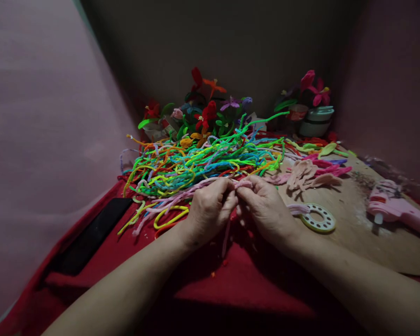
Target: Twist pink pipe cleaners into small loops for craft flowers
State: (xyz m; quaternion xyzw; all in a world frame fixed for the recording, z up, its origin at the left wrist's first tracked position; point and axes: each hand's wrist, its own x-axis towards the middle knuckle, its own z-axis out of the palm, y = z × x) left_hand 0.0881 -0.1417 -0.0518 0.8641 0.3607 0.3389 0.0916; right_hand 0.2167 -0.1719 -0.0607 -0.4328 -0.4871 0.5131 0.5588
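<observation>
Both my hands meet at the middle, above the red cloth (210, 280). My left hand (212, 205) is closed in a pinch on a pink pipe cleaner (226, 238), whose loose end hangs below the fingers. My right hand (264, 205) pinches a pink fuzzy piece (244, 184), seemingly part of the same strand, at its fingertips. Just beyond the hands lies a big tangled pile of pipe cleaners (196, 163) in green, yellow, blue, orange and pink. The fingers partly hide how the strand is bent.
A black phone (94, 235) lies at the left. On the right, a board (357, 242) bears peach petal shapes (303, 177), a round disc with holes (327, 224) and a pink glue gun (399, 210). Fuzzy flowers in pots (317, 122) stand at the back.
</observation>
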